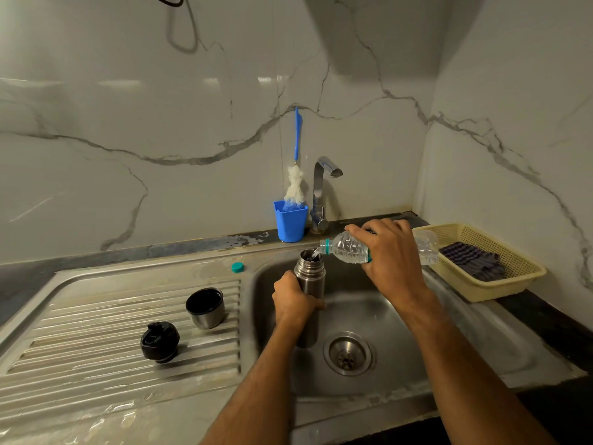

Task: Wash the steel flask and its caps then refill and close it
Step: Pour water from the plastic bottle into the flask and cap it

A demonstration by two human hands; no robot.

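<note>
Hands pour plastic bottle (pixel 353 248) (label unreadable) into steel flask (pixel 309 277)

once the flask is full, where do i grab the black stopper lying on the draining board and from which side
Judging by its pose, take the black plastic inner stopper by its wide round head, from above. It lies tilted on the ribbed steel draining board, narrow threaded end low toward the front edge, so fingers across the head's sides look like the best hold.

Dim, soft overhead light; wide-angle warp.
</note>
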